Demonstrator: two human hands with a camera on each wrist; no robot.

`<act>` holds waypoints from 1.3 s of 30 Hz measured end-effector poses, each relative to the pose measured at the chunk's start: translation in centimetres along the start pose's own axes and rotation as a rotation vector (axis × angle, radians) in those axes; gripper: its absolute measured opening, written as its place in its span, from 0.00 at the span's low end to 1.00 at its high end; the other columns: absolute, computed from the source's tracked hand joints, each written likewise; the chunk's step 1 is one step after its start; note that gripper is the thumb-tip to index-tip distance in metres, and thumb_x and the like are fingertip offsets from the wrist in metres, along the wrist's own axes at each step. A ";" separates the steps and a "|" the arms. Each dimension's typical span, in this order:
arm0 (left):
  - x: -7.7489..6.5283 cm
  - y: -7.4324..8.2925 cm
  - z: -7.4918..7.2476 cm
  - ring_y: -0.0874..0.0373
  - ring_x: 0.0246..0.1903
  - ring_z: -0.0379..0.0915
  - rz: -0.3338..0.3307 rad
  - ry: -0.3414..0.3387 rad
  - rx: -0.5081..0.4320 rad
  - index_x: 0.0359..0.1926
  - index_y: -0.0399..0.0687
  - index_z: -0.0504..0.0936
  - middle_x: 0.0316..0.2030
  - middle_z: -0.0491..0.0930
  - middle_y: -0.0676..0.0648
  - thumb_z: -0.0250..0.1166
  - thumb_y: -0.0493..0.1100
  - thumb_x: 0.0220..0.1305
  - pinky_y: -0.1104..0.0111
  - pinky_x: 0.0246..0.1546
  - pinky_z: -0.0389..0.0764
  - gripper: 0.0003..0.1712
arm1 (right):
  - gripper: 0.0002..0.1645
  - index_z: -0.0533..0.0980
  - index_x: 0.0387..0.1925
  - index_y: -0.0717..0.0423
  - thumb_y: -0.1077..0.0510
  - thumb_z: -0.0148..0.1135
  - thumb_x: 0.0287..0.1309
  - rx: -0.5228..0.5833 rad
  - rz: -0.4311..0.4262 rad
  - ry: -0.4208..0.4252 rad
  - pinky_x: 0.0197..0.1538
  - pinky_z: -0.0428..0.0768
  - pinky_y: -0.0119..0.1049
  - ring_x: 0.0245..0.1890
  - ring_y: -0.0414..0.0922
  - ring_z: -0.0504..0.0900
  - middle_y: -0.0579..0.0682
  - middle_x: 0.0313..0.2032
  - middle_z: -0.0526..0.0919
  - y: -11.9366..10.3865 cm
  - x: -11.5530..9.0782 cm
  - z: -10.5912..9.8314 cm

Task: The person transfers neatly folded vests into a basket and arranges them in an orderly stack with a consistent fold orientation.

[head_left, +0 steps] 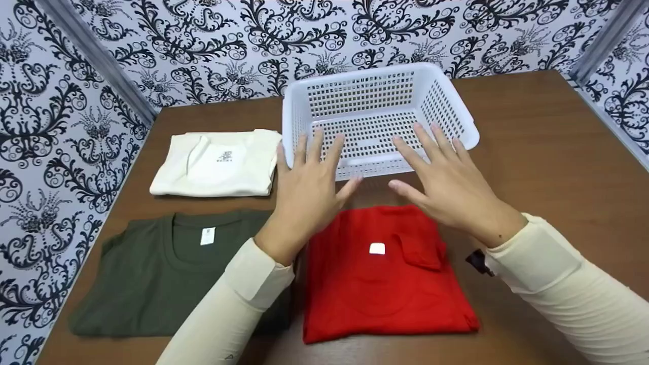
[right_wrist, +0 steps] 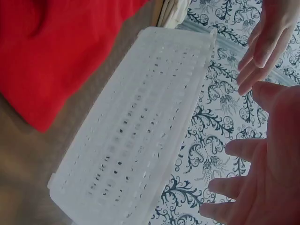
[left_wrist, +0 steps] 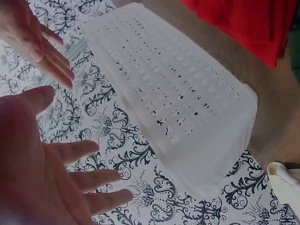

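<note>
Both hands, the left hand [head_left: 309, 190] and the right hand [head_left: 451, 182], reach toward the upper middle of the frame with fingers straight and spread apart. Neither grips anything; in the two wrist views a gap shows between the fingers and the white perforated plastic laundry basket [head_left: 365, 76], so they seem to hover near its front side rather than press on it. The basket stands at the upper middle, its mouth facing up, probably set crosswise so that both arms can get to it equally.

Three folded garments lie flat on the brown wood-grain tabletop [head_left: 537, 152]. A red shirt [head_left: 375, 289] is at the lower middle, just in front of the basket; a dark olive-green crew-neck T-shirt [head_left: 132, 274] is at the lower left, partly behind the left forearm; a cream top [head_left: 218, 177] is left of the basket. They look folded into compact rectangles, perhaps to keep them tidy, with the labelled part uppermost.

The red shirt bears a small white label [head_left: 376, 248] on which no lettering can be made out. The green T-shirt's white neck tag [head_left: 208, 236] has a faint mark, too small to read. A dark printed emblem [head_left: 224, 156] with lettering below sits inside the cream top's neckline, also illegible.
</note>
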State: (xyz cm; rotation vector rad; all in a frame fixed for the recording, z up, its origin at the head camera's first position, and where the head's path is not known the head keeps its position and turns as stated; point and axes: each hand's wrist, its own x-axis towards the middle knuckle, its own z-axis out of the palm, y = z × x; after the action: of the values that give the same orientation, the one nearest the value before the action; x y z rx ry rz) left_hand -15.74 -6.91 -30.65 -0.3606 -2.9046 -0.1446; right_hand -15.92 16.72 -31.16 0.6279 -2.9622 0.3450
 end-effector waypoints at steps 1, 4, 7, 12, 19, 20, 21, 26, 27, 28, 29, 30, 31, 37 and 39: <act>-0.2 0.0 0.1 0.42 0.76 0.52 0.004 0.004 -0.001 0.77 0.60 0.58 0.77 0.56 0.43 0.53 0.70 0.68 0.38 0.73 0.48 0.42 | 0.43 0.51 0.79 0.40 0.33 0.49 0.69 -0.001 -0.009 0.008 0.75 0.45 0.66 0.79 0.62 0.40 0.57 0.79 0.46 0.0 -0.2 0.2; -0.9 0.2 0.3 0.44 0.71 0.62 0.034 0.045 -0.006 0.73 0.59 0.66 0.71 0.67 0.44 0.57 0.65 0.68 0.42 0.70 0.61 0.37 | 0.41 0.57 0.77 0.44 0.37 0.53 0.69 -0.004 -0.048 0.047 0.74 0.51 0.66 0.78 0.64 0.47 0.60 0.77 0.52 -0.1 -0.8 0.7; -1.9 0.3 0.5 0.47 0.62 0.73 0.095 0.135 -0.019 0.65 0.56 0.75 0.61 0.77 0.45 0.62 0.59 0.67 0.48 0.60 0.73 0.29 | 0.38 0.64 0.73 0.48 0.42 0.59 0.66 -0.003 -0.092 0.084 0.70 0.60 0.67 0.74 0.65 0.57 0.62 0.73 0.60 -0.1 -1.6 1.2; -3.6 0.1 1.3 0.53 0.39 0.83 0.207 0.264 -0.077 0.47 0.53 0.84 0.39 0.86 0.51 0.68 0.50 0.63 0.59 0.37 0.79 0.13 | 0.33 0.73 0.66 0.53 0.47 0.64 0.62 0.004 -0.116 0.053 0.59 0.74 0.62 0.62 0.61 0.71 0.61 0.62 0.74 0.1 -2.7 1.7; -4.1 -1.0 3.2 0.53 0.31 0.83 0.234 0.119 -0.103 0.42 0.50 0.86 0.33 0.86 0.50 0.72 0.47 0.59 0.60 0.30 0.79 0.11 | 0.29 0.77 0.61 0.55 0.48 0.66 0.61 0.019 -0.067 -0.113 0.51 0.79 0.55 0.50 0.56 0.77 0.58 0.50 0.79 1.5 -2.9 2.6; -4.1 -1.2 3.6 0.52 0.33 0.83 0.233 0.085 -0.093 0.43 0.49 0.86 0.35 0.86 0.49 0.72 0.47 0.59 0.59 0.32 0.80 0.13 | 0.30 0.77 0.61 0.54 0.46 0.66 0.61 0.024 -0.066 -0.135 0.51 0.79 0.55 0.50 0.56 0.77 0.58 0.50 0.79 1.7 -2.9 2.8; -4.1 -1.4 3.9 0.51 0.35 0.83 0.234 0.056 -0.081 0.44 0.49 0.85 0.37 0.86 0.49 0.72 0.48 0.59 0.58 0.34 0.81 0.14 | 0.31 0.77 0.61 0.54 0.44 0.66 0.61 0.031 -0.071 -0.155 0.52 0.78 0.55 0.51 0.56 0.76 0.58 0.51 0.79 2.0 -2.9 3.0; -4.1 -2.2 4.7 0.48 0.42 0.81 0.228 -0.028 -0.052 0.50 0.49 0.84 0.44 0.85 0.46 0.73 0.51 0.58 0.53 0.43 0.82 0.21 | 0.40 0.78 0.59 0.49 0.30 0.69 0.51 0.113 -0.116 -0.240 0.55 0.76 0.54 0.53 0.53 0.75 0.53 0.53 0.77 2.5 -3.2 3.5; -4.0 -2.2 4.7 0.48 0.43 0.81 0.225 -0.039 -0.053 0.50 0.49 0.83 0.44 0.85 0.45 0.73 0.52 0.58 0.52 0.45 0.82 0.22 | 0.41 0.78 0.57 0.47 0.29 0.71 0.47 0.124 -0.132 -0.248 0.55 0.76 0.52 0.52 0.51 0.75 0.51 0.52 0.77 2.4 -3.3 3.5; -4.0 -2.3 4.6 0.48 0.44 0.81 0.221 -0.053 -0.056 0.51 0.49 0.83 0.45 0.84 0.45 0.73 0.52 0.58 0.51 0.46 0.81 0.23 | 0.40 0.79 0.55 0.46 0.30 0.74 0.44 0.131 -0.149 -0.253 0.53 0.76 0.50 0.51 0.49 0.75 0.49 0.51 0.76 2.3 -3.4 3.6; -4.0 -2.3 4.6 0.48 0.45 0.80 0.218 -0.066 -0.058 0.52 0.49 0.83 0.46 0.84 0.45 0.73 0.52 0.58 0.51 0.47 0.81 0.23 | 0.39 0.79 0.53 0.44 0.31 0.76 0.41 0.133 -0.168 -0.258 0.51 0.76 0.48 0.50 0.48 0.74 0.47 0.50 0.76 2.2 -3.4 3.6; -4.0 -2.4 4.6 0.48 0.45 0.80 0.215 -0.082 -0.058 0.53 0.49 0.82 0.47 0.84 0.45 0.73 0.52 0.58 0.51 0.47 0.81 0.24 | 0.38 0.78 0.51 0.43 0.34 0.79 0.38 0.125 -0.189 -0.261 0.49 0.76 0.46 0.47 0.47 0.74 0.46 0.48 0.75 2.0 -3.5 3.8; -4.0 -2.4 4.6 0.47 0.46 0.80 0.212 -0.098 -0.058 0.54 0.49 0.82 0.47 0.83 0.45 0.73 0.52 0.57 0.51 0.48 0.80 0.25 | 0.37 0.78 0.50 0.42 0.37 0.81 0.36 0.113 -0.210 -0.268 0.46 0.76 0.44 0.46 0.46 0.73 0.45 0.46 0.75 1.9 -3.5 3.9; -3.9 -2.7 5.0 0.46 0.49 0.78 0.203 -0.178 -0.057 0.57 0.50 0.80 0.50 0.81 0.44 0.73 0.54 0.58 0.48 0.50 0.79 0.28 | 0.32 0.76 0.50 0.43 0.54 0.78 0.38 0.076 -0.266 -0.298 0.43 0.76 0.42 0.44 0.45 0.73 0.45 0.42 0.74 1.7 -3.6 4.8; -3.8 -2.7 5.1 0.45 0.50 0.78 0.205 -0.198 -0.060 0.58 0.50 0.80 0.51 0.81 0.44 0.73 0.54 0.58 0.46 0.52 0.78 0.29 | 0.27 0.76 0.49 0.44 0.58 0.74 0.43 0.081 -0.261 -0.280 0.43 0.76 0.42 0.43 0.45 0.73 0.44 0.40 0.74 1.9 -3.5 5.0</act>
State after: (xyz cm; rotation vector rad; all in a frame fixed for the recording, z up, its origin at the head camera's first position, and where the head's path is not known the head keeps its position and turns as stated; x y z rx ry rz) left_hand -13.80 -9.80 -36.69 -0.7185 -3.0360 -0.1716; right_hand -13.69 18.58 -36.89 1.1460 -3.0788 0.3831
